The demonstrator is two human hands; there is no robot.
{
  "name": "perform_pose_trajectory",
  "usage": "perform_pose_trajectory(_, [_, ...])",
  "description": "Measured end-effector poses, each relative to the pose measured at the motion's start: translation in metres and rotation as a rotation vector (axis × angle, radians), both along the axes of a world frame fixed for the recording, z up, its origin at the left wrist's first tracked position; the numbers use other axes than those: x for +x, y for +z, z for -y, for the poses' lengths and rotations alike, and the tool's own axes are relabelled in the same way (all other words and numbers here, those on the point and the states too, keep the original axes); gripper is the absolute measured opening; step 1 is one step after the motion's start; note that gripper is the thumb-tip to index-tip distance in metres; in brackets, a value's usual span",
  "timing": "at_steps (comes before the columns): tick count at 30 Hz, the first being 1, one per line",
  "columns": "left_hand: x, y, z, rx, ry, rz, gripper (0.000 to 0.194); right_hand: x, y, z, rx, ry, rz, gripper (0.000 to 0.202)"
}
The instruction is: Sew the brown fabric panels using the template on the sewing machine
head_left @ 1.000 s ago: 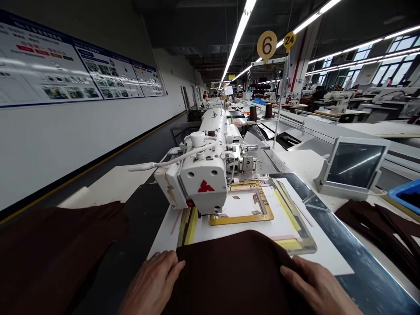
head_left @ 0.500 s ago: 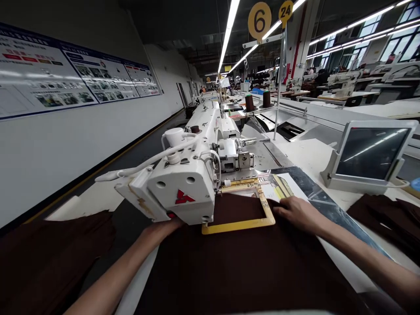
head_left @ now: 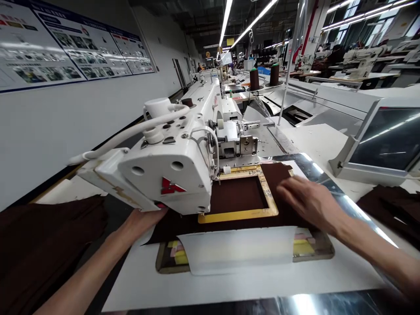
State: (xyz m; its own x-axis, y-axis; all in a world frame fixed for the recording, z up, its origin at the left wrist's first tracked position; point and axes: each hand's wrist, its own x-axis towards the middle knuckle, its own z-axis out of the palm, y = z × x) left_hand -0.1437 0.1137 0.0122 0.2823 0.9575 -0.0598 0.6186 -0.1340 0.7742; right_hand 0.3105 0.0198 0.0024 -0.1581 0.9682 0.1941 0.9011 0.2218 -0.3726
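Dark brown fabric (head_left: 234, 194) lies under a yellow-edged frame (head_left: 241, 214) beside the head of a white sewing machine (head_left: 167, 175). My left hand (head_left: 146, 218) reaches to the fabric's left edge, its fingers hidden behind the machine head. On the right part of the fabric rests my right hand (head_left: 303, 197), its fingers bent and partly blurred; whether they pinch the cloth cannot be made out. In front of the fabric, a translucent white sheet (head_left: 239, 249) crosses a template with yellow and pink pieces, on a larger white sheet (head_left: 229, 286).
More brown fabric lies at the left (head_left: 49, 236) and right (head_left: 390, 214). A tablet-like screen (head_left: 387, 140) stands on the right. Brown thread cones (head_left: 254, 79) stand behind the machine. Farther back are other machines and people.
The brown fabric has moved away from me, uncovering the white sheets and the template in front. It now shows beyond the frame's right side. The view has shifted closer to the machine.
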Motion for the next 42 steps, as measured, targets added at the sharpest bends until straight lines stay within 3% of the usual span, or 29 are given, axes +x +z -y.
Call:
perform_pose_trajectory(3, [-0.006,-0.009,0.046,0.104,-0.091,-0.111,0.035,-0.012,-0.006,0.044,-0.071,0.255,-0.098,0.032])
perform_pose_trajectory(7, [0.008,-0.021,0.083,0.443,-0.336,-0.414,0.04,-0.04,-0.014,0.057,-0.05,0.32,0.109,0.021])
perform_pose_trajectory(10, [0.027,-0.019,0.081,0.513,-0.47,-0.451,0.02,-0.05,-0.016,0.045,-0.039,0.297,0.159,0.012])
perform_pose_trajectory(12, [0.035,-0.015,0.075,0.542,-0.524,-0.452,0.029,-0.052,-0.014,0.039,-0.025,0.303,0.138,0.015])
perform_pose_trajectory(19, [0.024,-0.022,0.073,0.969,-0.411,-0.386,0.02,-0.047,0.003,0.043,0.213,0.287,0.142,0.028])
perform_pose_trajectory(22, [0.013,-0.028,0.084,0.928,-0.446,-0.358,0.024,-0.045,0.003,0.062,0.193,0.364,0.136,0.03])
perform_pose_trajectory(26, [-0.003,-0.031,0.107,0.772,-0.482,-0.41,0.025,-0.038,-0.014,0.09,0.052,0.389,0.116,0.027])
perform_pose_trajectory(31, [-0.014,-0.032,0.108,0.579,-0.453,-0.559,0.061,-0.021,-0.039,0.091,0.064,0.274,0.13,0.048])
perform_pose_trajectory(37, [0.009,-0.037,0.08,0.461,-0.405,-0.616,0.059,-0.009,-0.048,0.065,0.107,0.199,0.19,0.045])
perform_pose_trajectory(39, [0.02,-0.032,0.089,0.467,-0.372,-0.622,0.053,-0.005,-0.056,0.067,0.17,0.183,0.207,0.044])
perform_pose_trajectory(42, [0.033,-0.022,0.12,0.519,-0.345,-0.576,0.046,0.006,-0.085,0.078,0.285,0.246,0.182,0.051])
